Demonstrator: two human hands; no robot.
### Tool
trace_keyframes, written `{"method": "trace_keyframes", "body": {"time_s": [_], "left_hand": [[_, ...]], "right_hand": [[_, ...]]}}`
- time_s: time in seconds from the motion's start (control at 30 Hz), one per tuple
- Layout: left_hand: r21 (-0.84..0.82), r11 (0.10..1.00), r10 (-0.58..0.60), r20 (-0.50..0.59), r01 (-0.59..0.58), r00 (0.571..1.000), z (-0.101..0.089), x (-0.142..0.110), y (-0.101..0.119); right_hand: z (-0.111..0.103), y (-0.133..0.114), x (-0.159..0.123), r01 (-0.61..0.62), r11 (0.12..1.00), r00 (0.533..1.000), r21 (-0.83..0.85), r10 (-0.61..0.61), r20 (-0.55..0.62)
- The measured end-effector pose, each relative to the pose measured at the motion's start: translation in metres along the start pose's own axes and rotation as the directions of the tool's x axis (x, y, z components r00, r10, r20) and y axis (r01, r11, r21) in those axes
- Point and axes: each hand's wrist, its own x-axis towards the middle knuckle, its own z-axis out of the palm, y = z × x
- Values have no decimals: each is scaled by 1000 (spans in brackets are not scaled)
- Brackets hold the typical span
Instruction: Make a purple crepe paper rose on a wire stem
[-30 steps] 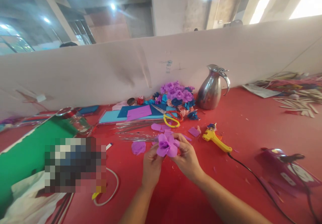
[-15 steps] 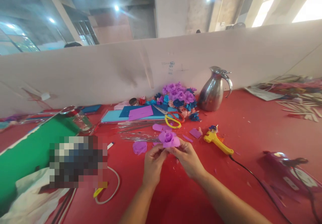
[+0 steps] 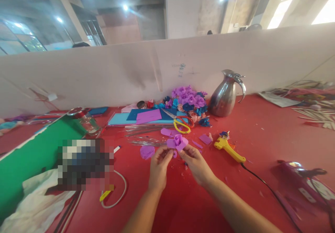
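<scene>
A purple paper flower [image 3: 178, 141] with a curled centre and spread outer petals is held up between both hands. My left hand [image 3: 161, 160] pinches its left petal, and my right hand [image 3: 193, 159] pinches the right one. Just left of the hands lies a round stack of purple paper petals [image 3: 147, 152]. Beyond the flower, yellow-and-red handled scissors [image 3: 181, 125] rest beside purple paper scraps [image 3: 167, 132]. To the right, a yellow glue gun [image 3: 229, 150] lies on the red table [image 3: 188, 208].
Finished paper flowers [image 3: 187, 96] are heaped by the wall, next to a metal jug [image 3: 225, 95]. Coloured paper sheets [image 3: 119, 119] and thin wires [image 3: 145, 142] lie at the back. A glass jar [image 3: 87, 121] and green box [image 3: 60, 131] stand left; a power strip [image 3: 309, 182] sits right.
The flower has turned and its outer petals are now spread flatter to the sides, with its curled centre showing. My hands have stayed nearly in place while the view shifted slightly.
</scene>
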Motion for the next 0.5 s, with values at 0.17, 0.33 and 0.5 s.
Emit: {"method": "trace_keyframes", "body": {"time_s": [0.17,0.33,0.5], "left_hand": [[69,998,5,111,-13,994,-5,3,1],[92,993,51,216,-72,975,-16,5,-3],[101,985,102,327,-142,940,-19,4,3]], "right_hand": [[-3,-5,0,52,997,987,-61,-42,155],[-10,-11,1,67,991,966,-115,-36,257],[-16,-17,4,-10,992,933,-127,55,356]]}}
